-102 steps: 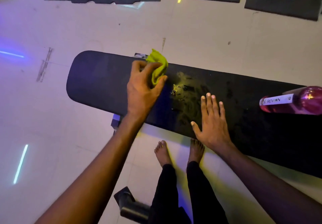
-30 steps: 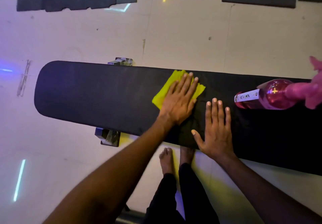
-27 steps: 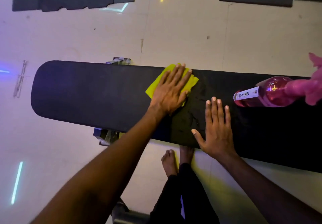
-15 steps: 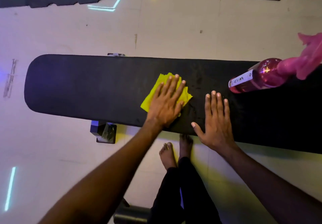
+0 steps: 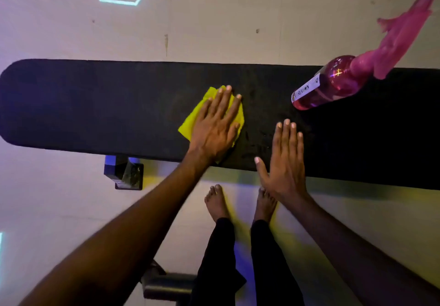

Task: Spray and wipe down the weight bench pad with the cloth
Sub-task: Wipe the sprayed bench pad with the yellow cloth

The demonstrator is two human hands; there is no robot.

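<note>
Head view: cloth (image 5: 190, 121) flat under left hand (image 5: 215, 129) fingers (image 5: 227, 100) on pad (image 5: 95, 105).

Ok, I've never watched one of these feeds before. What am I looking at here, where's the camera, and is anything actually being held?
There is no machine: a person wears the camera on their head, looking down at their own bare arms and feet. The long black shape is the weight bench pad. The left hand presses a yellow cloth flat against it with straight fingers. The right hand lies flat on the pad, empty. A pink spray bottle stands on the pad to the right, untouched. Nothing is gripped.
</note>
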